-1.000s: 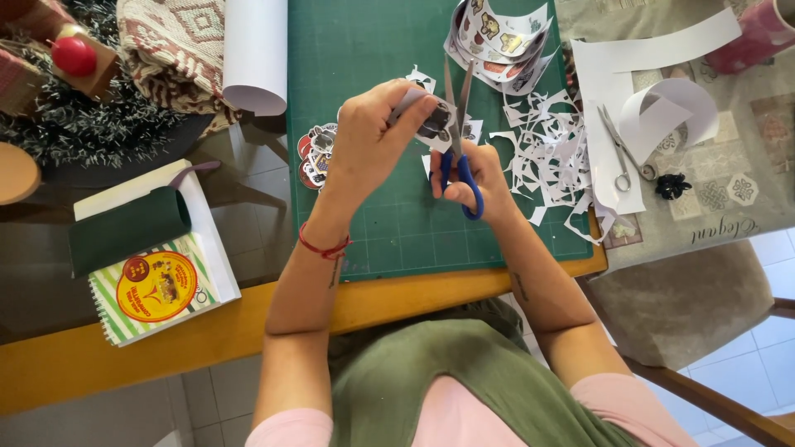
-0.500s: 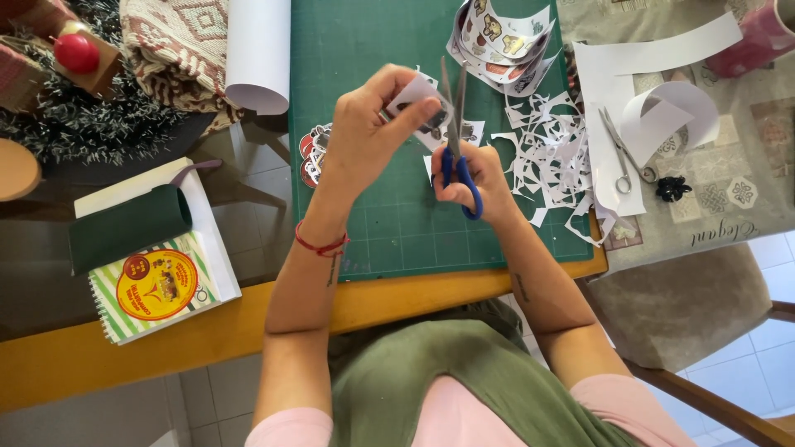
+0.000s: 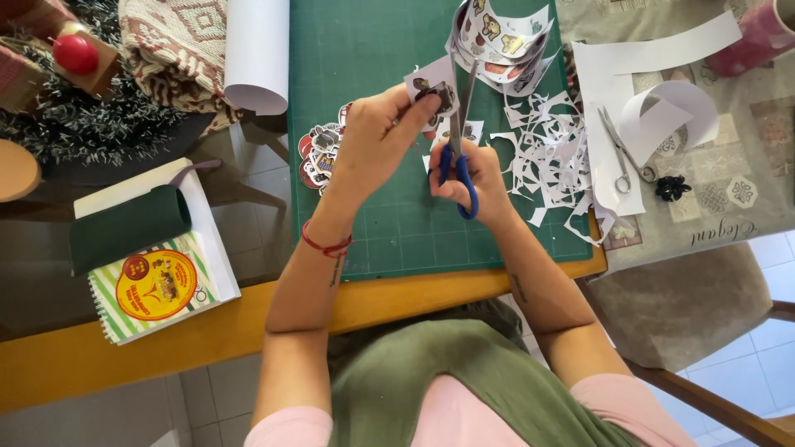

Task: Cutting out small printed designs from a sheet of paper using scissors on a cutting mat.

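Observation:
My left hand [image 3: 374,141] pinches a small printed paper cutout [image 3: 432,86] above the green cutting mat [image 3: 356,50]. My right hand [image 3: 479,178] grips blue-handled scissors [image 3: 460,136], blades pointing away from me and meeting the cutout's right edge. A curled strip of printed sticker paper [image 3: 501,37] lies just beyond the scissor tips. A small pile of finished cutouts [image 3: 319,153] lies on the mat left of my left hand.
White paper scraps [image 3: 551,157] litter the mat's right side. Small metal scissors [image 3: 623,153] lie on white paper sheets [image 3: 654,91] at right. A rolled white sheet [image 3: 257,54], a striped notebook with a dark green roll [image 3: 149,248], and a chair [image 3: 687,306] surround the wooden table edge [image 3: 397,294].
My left hand has turned the cutout and lifted it slightly away from me; the scissors have shifted left with the blades closing along the cutout's edge.

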